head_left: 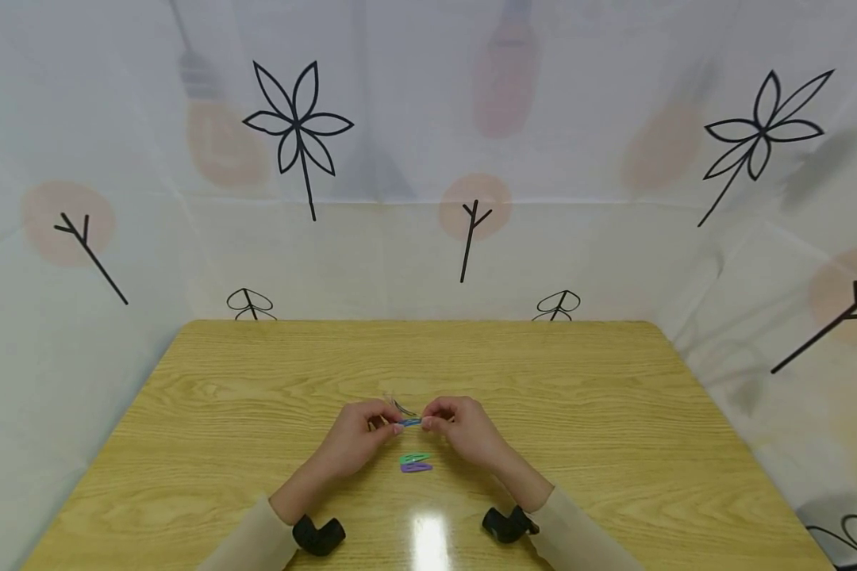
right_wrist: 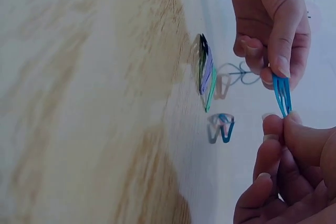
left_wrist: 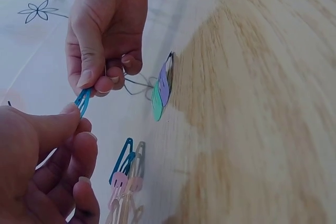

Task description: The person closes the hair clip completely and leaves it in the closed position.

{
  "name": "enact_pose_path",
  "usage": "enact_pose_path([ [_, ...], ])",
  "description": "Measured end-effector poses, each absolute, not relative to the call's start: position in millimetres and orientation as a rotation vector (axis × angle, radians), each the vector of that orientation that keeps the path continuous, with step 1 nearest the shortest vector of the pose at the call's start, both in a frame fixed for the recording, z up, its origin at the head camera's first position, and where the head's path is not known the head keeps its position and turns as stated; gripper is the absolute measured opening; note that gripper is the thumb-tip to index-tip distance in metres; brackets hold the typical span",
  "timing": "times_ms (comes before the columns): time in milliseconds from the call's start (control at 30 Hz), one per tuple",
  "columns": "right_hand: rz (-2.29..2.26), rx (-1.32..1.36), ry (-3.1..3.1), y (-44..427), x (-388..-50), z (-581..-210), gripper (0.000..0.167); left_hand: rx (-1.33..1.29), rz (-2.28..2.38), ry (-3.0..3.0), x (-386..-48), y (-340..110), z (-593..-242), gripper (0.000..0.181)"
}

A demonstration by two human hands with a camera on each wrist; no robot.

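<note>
A blue snap hair clip (head_left: 410, 422) is held between my two hands above the table. My left hand (head_left: 358, 434) pinches one end of it between thumb and index finger. At the other end, the thumb and fingertips of my right hand (head_left: 466, 429) pinch it too. In the left wrist view the blue clip (left_wrist: 83, 101) spans the short gap between both sets of fingertips. Nearer to me on the table lie a green hair clip (head_left: 415, 457) and a purple hair clip (head_left: 416, 468), side by side.
Just beyond the hands lies a small group of hair clips (head_left: 403, 408), partly hidden by the hands in the head view. Blue and pink ones show among them in the left wrist view. A patterned white cloth (head_left: 414, 254) hangs behind the wooden table (head_left: 221, 444).
</note>
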State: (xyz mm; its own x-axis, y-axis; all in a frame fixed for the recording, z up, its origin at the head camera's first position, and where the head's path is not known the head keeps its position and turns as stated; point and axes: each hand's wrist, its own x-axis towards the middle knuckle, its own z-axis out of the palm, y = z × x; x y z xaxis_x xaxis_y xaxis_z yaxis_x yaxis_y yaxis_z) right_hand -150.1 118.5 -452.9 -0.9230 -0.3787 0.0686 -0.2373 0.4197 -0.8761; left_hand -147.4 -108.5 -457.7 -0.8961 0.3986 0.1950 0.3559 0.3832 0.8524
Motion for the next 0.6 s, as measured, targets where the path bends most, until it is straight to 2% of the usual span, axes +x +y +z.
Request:
enact_pose_path([
  [600,-1.519,-0.571,2.548,118.8,-148.0,-451.8,0.011,0.671,1.587,2.498,-147.6,-108.2,-453.2,0.006],
])
